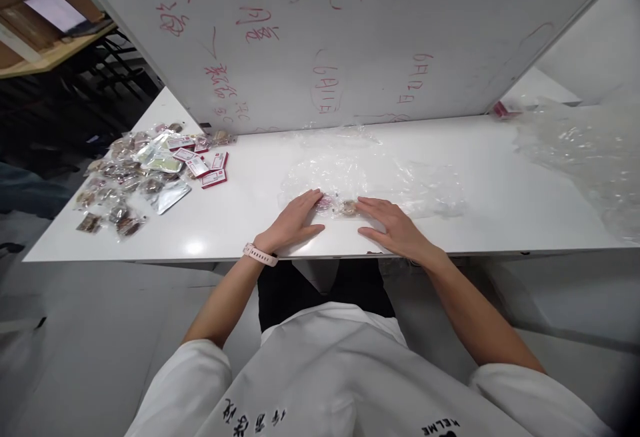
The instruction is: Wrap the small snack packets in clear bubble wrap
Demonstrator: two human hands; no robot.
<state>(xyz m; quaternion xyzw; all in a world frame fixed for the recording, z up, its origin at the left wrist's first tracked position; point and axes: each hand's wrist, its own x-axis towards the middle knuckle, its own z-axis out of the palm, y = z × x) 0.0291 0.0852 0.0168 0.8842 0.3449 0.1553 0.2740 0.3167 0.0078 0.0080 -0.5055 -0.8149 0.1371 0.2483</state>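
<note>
On the white table in front of me lies a crinkled sheet of clear plastic wrap (415, 187). Two small clear packets rest side by side at its near edge. The left packet (325, 203) has pinkish contents, the right packet (349, 207) tan ones. My left hand (295, 221), wearing a pale pink wristband, lies beside the pinkish packet, fingertips at its left edge. Opposite it, my right hand (393, 227) has its fingertips at the tan packet's right side. Both hands have fingers stretched and thumbs apart, gripping nothing.
A pile of small clear packets (120, 177) covers the table's left end, with red-and-white boxes (214, 179) and a silver pouch (173, 195). A whiteboard (370, 43) with red writing stands behind. More clear plastic (575, 157) heaps at the right, near a red box (501, 111).
</note>
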